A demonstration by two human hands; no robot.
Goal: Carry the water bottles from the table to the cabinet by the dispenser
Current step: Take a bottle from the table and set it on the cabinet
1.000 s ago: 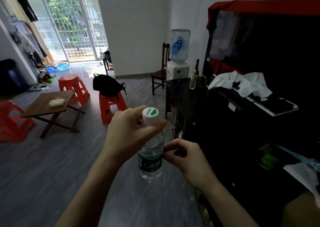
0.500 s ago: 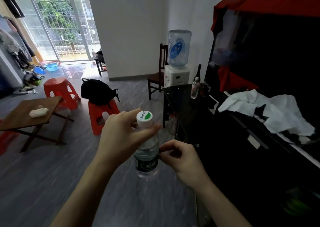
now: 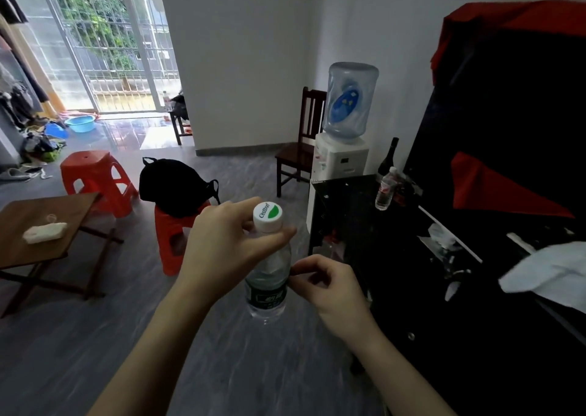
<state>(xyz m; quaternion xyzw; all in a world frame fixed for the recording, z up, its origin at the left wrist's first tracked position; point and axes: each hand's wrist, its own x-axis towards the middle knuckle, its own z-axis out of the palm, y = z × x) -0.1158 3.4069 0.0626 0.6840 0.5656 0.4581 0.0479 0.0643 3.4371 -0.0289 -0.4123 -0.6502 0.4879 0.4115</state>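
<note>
- Your left hand (image 3: 218, 250) is the grip here: thumb and fingers curl round the neck of the water bottle (image 3: 269, 276), just under its white cap (image 3: 268, 216) (the cap carries a green patch and lettering).
- The bottle hangs upright in mid-air, over the grey floor (image 3: 95, 352), its dark green label low on the clear body.
- Your right hand (image 3: 329, 288) is beside the bottle at label height, fingers curled inward with the fingertips (image 3: 296, 273) at the bottle's side; whether they truly pinch it you cannot tell from this view.
- Ahead and to your right stands the dark cabinet (image 3: 342, 212), with a second small bottle (image 3: 385, 189) upright on its top, next to a dark glass bottle (image 3: 389, 158).
- Just beyond the cabinet is the white dispenser (image 3: 341, 162) with a blue jug (image 3: 350, 100) on top, and a dark wooden chair (image 3: 299, 158) behind it.
- To your left, well apart from the bottle in your hand, is the wooden bench (image 3: 38, 228) with a pale pack (image 3: 44, 232) on it.
- 2 orange stools (image 3: 95, 177) stand past the bench; the nearer one bears a black bag (image 3: 174, 185).
</note>
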